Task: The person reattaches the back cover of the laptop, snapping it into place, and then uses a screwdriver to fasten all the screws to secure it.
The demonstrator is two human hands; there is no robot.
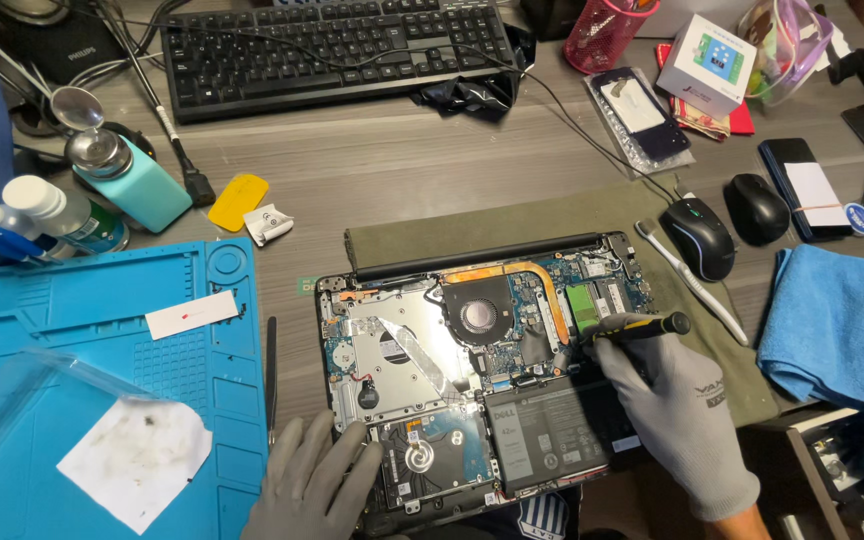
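Opened black laptop point(482, 370): right hand point(677, 410) gripping black-yellow screwdriver point(632, 327), tip at 3 o'clock; left hand point(307, 490) flat, empty, bracing corner. Keep driver vertical.

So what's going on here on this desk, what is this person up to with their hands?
A person in grey work gloves is working on an opened black laptop with its bottom cover off, lying on an olive cloth mat. The right hand holds a black and yellow screwdriver, its tip down on the board right of the round cooling fan. The left hand rests flat on the laptop's near left corner.
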